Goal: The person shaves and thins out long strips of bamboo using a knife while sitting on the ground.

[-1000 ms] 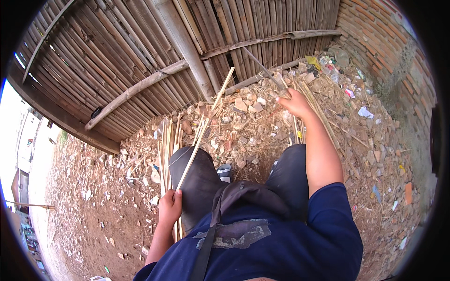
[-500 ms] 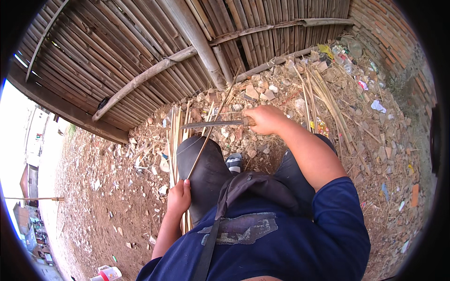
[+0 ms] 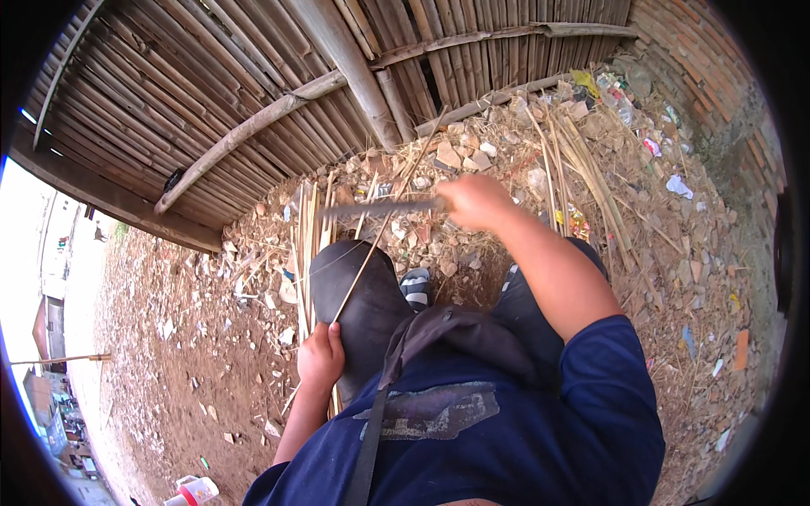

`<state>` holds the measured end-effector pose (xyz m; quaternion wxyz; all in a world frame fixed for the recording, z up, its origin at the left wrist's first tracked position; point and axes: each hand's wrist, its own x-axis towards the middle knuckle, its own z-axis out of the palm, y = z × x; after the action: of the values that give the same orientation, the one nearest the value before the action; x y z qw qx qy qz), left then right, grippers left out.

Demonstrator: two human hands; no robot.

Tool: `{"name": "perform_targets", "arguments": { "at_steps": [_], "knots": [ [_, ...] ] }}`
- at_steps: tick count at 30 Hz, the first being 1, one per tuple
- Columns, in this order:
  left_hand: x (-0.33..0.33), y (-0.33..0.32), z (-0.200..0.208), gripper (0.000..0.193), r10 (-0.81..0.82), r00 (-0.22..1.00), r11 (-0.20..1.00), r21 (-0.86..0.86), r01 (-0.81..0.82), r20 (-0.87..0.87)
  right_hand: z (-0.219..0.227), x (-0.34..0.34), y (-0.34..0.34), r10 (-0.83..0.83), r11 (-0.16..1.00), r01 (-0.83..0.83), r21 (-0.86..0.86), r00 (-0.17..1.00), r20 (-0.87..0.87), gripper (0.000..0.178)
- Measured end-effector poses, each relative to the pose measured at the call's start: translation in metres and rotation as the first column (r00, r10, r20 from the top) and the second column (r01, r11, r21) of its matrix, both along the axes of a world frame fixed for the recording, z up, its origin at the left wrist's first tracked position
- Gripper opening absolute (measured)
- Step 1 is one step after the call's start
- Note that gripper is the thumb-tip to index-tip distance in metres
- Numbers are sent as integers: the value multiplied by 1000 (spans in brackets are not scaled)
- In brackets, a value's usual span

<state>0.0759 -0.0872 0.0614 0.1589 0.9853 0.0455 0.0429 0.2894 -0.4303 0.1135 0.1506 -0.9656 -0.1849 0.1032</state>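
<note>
Tan and slender, a strip slants upward over the left knee, its near end gripped by the left hand with the thumb laid along it. Closed round the handle of a long blade, the right hand holds it level across the strip; motion blur hides whether edge and strip touch. Good blade work here, I judge, asks for a low, even angle and light pressure, with the left hand well back from the edge and the strip braced firmly, since something so thin probably flexes. The cutting line also wants care near the knee, just below it.

More pale strips stand close beside the left leg, where the blade's tip could catch them. A second bundle lies beyond the right forearm. The strip's far end reaches near the foot of the slatted wall, which limits room ahead. Loose rubble surrounds the sandalled feet, so footing may be uneven. A brick wall closes the right side, with a yellow wrapper near its base.
</note>
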Motion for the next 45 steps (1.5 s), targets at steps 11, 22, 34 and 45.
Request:
{"name": "perform_targets", "arguments": {
  "at_steps": [11,22,34,45],
  "knots": [
    [3,-3,5,38,-13,1000,1000,19,13,-12,2,6,-6,-120,993,119,-19,990,-77,18],
    [-3,-7,0,37,17,996,999,31,-20,82,-29,47,-81,-538,832,533,153,843,-10,39],
    [-6,-7,-4,34,12,991,999,-32,-8,134,-1,21,-52,-390,884,250,395,859,330,34],
    [-6,-10,5,34,22,993,998,-62,-15,113,30,-22,-25,130,981,-136,135,990,56,26]
  ]
}}
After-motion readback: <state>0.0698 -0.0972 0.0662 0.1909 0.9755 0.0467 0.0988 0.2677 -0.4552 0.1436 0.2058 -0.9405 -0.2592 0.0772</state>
